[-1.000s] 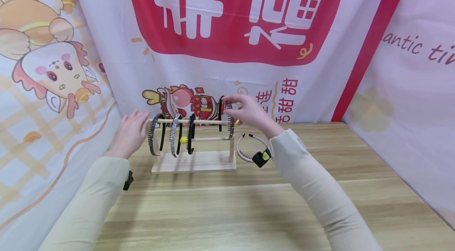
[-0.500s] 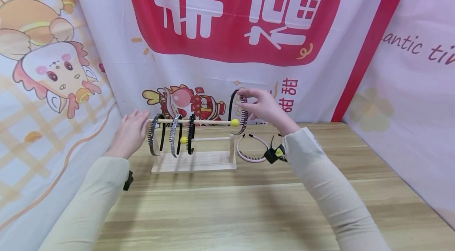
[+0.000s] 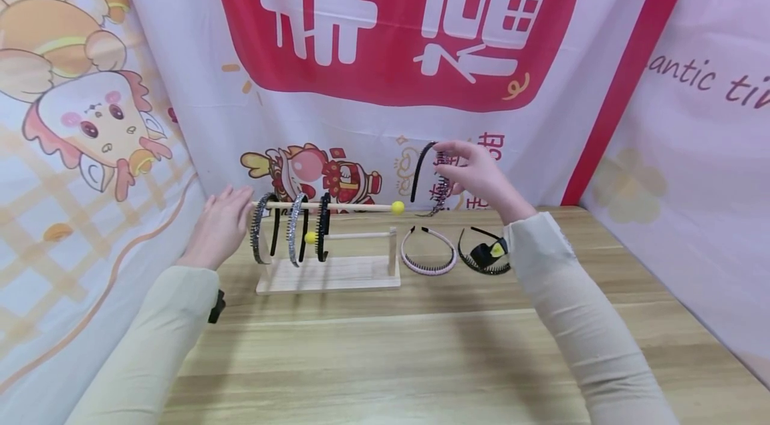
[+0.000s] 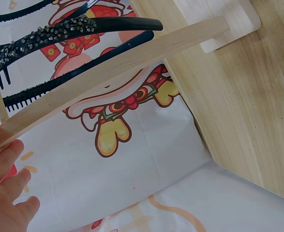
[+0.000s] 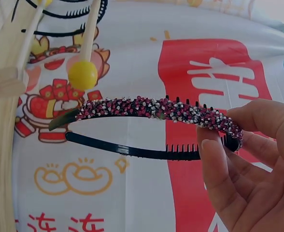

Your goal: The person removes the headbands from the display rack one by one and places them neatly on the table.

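My right hand (image 3: 478, 171) pinches a black toothed headband (image 5: 156, 107) crusted with pink and silver stones. The headband hangs in the air, off to the right of the yellow ball tip (image 3: 398, 208) of the stand's upper rod. At the other end, my left hand (image 3: 218, 228) rests against the top of the upright (image 4: 108, 79) of the wooden headband stand (image 3: 337, 278), fingers fairly straight. On the rods hang a dark stone-studded headband (image 3: 258, 231), a silver glittery headband (image 3: 293, 231) and a black headband (image 3: 321, 231).
Right of the stand, a pale pink headband (image 3: 430, 270) lies on the wooden table (image 3: 373, 358). Beside it is a black headband (image 3: 481, 270), partly covered by the black wrist camera (image 3: 486, 254). Printed cloth (image 3: 337, 124) hangs behind and at both sides.
My right hand has drawn the pink-and-silver headband rightward off the upper rod's ball end and a little up, uncovering the headbands on the table. My left hand has stayed in place.
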The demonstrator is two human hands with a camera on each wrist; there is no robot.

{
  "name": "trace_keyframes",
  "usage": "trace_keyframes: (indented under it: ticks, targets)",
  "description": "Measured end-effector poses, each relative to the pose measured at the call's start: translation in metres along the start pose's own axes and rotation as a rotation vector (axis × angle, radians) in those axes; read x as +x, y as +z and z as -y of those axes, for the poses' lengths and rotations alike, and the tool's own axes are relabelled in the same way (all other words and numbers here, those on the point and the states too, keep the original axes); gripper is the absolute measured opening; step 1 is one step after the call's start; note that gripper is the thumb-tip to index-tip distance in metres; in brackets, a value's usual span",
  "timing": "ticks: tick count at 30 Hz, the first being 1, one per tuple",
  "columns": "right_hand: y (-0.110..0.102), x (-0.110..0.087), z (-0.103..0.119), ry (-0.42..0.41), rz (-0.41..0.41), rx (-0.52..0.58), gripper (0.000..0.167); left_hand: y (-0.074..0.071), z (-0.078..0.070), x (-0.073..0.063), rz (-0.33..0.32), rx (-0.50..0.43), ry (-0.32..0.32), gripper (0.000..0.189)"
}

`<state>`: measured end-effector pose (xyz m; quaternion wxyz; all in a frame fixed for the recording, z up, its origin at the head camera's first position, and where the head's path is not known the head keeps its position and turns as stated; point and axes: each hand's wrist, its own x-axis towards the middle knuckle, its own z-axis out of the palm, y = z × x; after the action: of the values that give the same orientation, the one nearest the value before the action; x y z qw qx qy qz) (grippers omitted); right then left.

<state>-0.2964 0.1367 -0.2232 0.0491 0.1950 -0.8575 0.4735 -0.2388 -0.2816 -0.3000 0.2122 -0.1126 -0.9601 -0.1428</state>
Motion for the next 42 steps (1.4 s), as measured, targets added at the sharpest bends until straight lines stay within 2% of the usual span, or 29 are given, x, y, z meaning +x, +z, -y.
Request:
trace_keyframes:
  ticks: [15,32,37,42]
  targets:
    - [-0.037,-0.006,-0.035,0.062,-0.081,-0.016,0.043,0.001,0.001,0.001,0.001,0.002,-0.007,0.042]
    - [-0.068,-0.015,-0.077,0.177,-0.116,0.083,0.049,0.0,0.002,0.001,0.006,-0.001,-0.001,0.042]
    - [-0.074,-0.019,-0.092,0.195,-0.117,0.111,0.052,0.001,0.003,0.001,0.003,-0.001,-0.001,0.042]
    - [-0.078,-0.023,-0.11,0.202,-0.156,0.107,0.051,0.002,0.004,0.002,0.003,0.002,0.0,0.042]
